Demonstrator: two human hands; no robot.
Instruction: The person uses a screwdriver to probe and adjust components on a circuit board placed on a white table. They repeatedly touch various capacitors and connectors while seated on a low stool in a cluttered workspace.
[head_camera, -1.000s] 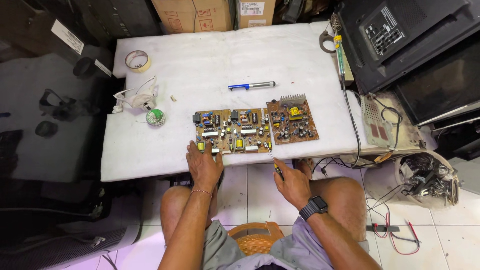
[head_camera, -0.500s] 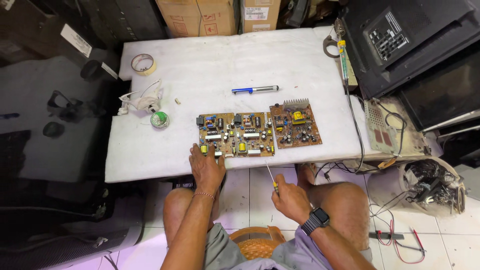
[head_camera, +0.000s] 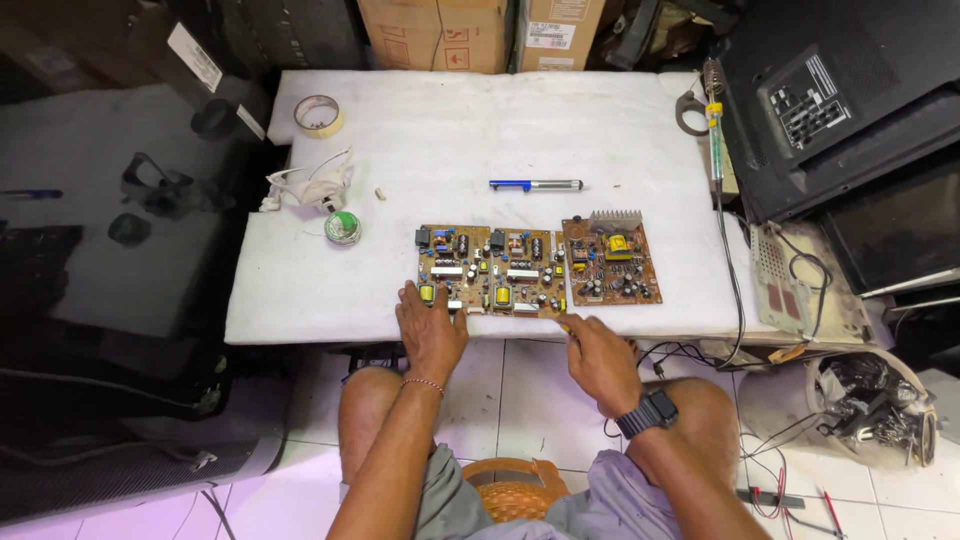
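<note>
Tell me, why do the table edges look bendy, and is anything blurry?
In the head view, the wide lens bows the white table at its edges; light is even and soft, with no hard glare. The larger circuit board looks sharp, and the left hand and right hand look fairly sharp; the dark corners lose detail.

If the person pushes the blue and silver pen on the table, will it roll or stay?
The pen looks round and slim, so it would probably roll sideways. The white table cover looks soft, which may slow it. It seems stiff and light, easy to lift.
</note>
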